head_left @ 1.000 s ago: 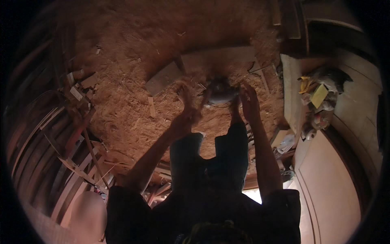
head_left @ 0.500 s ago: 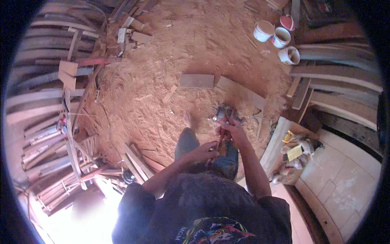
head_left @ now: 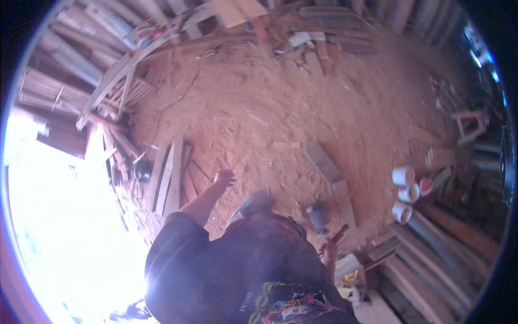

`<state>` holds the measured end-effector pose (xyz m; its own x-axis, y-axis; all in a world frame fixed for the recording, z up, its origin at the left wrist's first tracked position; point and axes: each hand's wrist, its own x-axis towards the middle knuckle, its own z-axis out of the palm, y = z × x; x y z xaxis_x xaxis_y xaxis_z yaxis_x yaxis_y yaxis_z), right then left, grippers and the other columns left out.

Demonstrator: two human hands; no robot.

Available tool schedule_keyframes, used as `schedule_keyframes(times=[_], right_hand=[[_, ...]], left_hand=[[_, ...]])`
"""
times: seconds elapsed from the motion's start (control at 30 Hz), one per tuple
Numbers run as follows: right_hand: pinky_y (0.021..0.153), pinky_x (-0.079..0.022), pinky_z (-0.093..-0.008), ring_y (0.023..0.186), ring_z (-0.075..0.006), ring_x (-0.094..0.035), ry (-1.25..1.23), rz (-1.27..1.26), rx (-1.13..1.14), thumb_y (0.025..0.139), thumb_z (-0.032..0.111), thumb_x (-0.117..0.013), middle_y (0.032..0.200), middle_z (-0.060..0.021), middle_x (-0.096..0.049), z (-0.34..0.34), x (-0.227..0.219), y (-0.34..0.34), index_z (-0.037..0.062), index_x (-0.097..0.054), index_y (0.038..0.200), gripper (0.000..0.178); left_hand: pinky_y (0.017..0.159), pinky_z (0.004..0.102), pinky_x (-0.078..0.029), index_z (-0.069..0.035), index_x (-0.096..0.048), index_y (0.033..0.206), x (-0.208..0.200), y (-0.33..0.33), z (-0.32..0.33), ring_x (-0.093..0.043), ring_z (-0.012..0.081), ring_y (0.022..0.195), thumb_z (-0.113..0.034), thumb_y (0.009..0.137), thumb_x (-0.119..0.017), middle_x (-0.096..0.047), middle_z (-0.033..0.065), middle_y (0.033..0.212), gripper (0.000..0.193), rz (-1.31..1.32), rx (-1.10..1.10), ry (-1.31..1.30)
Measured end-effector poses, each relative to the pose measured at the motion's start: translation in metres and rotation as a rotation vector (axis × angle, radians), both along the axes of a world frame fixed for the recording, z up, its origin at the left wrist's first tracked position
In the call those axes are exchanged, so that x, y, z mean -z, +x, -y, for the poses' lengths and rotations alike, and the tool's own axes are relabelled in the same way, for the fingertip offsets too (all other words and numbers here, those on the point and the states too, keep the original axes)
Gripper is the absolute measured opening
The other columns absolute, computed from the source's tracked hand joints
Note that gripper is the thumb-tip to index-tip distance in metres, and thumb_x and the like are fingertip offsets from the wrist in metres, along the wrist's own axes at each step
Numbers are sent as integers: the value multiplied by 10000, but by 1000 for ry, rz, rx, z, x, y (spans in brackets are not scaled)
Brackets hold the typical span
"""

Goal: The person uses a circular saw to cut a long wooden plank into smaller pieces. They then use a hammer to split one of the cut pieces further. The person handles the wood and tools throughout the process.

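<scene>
My left hand (head_left: 224,177) is held out over the sawdust, near some boards, slightly blurred, its fingers apart with nothing visible in them. Low on the right, partly hidden beside my body, my right hand (head_left: 328,250) is closed around a thin, dark reddish-brown stick-like piece (head_left: 340,234). Blur hides its exact kind. A dark, rounded power tool (head_left: 317,217) sits on the ground between my body and a flat board (head_left: 343,202). Another grey board (head_left: 322,161) lies end to end with that one.
Sawdust (head_left: 232,119) covers the floor. Long planks (head_left: 168,175) lean at the left, and stacked timber (head_left: 431,264) lines the right. White buckets (head_left: 402,211) stand near that timber. A box of odds and ends (head_left: 350,278) is close to my right arm. Offcuts (head_left: 310,51) lie at the far side.
My hands were together in front of my lap and are now apart, left hand out to the left, right hand lower right. The view has turned left, shifting the surroundings rightward.
</scene>
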<state>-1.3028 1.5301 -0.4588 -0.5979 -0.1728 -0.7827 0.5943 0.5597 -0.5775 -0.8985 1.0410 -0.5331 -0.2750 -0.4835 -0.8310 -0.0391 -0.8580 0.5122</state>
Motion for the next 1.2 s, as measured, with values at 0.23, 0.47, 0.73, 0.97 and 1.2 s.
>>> schedule_keyframes(times=[0.23,0.47,0.73,0.97,1.2], right_hand=[[545,-545,-355,712,-165,-650,161,-63,-525,1020,230,-683,869,-54,-662,117,-7,-50,135,-421,1415,484],[554,-535,-357,681,-168,-652,123,-110,-940,1012,229,-682,822,-56,-665,305,20,-92,94,-508,1254,327],[564,-522,-360,644,-172,-655,143,-284,-1410,1004,228,-680,769,-59,-669,522,24,-156,48,-607,1070,204],[815,-561,-471,886,-311,-742,-439,-593,-1369,1027,349,-686,926,-136,-752,736,-86,-52,-72,-657,1228,467],[409,-325,-286,461,-39,-440,-480,42,-1171,1074,418,-667,613,76,-465,851,-100,69,133,-534,844,389]], left_hand=[[685,412,-586,-103,-686,1192,-57,74,-2,-752,293,860,-321,1064,-549,-759,106,1052,287,389,-323,-205],[801,497,-595,-132,-748,1244,13,98,-127,-757,340,1068,-447,989,-613,-790,112,1154,427,477,242,12],[946,460,-580,-171,-801,1245,-63,-13,-81,-736,290,1195,-370,1001,-613,-786,101,1261,366,888,445,-258],[814,366,-609,-91,-807,1157,-74,-22,-9,-771,247,945,-265,1033,-649,-806,49,1090,266,606,-729,41],[779,327,-600,-110,-731,1233,-53,16,89,-733,203,1020,-170,1049,-591,-758,56,1222,239,216,-1070,242]])
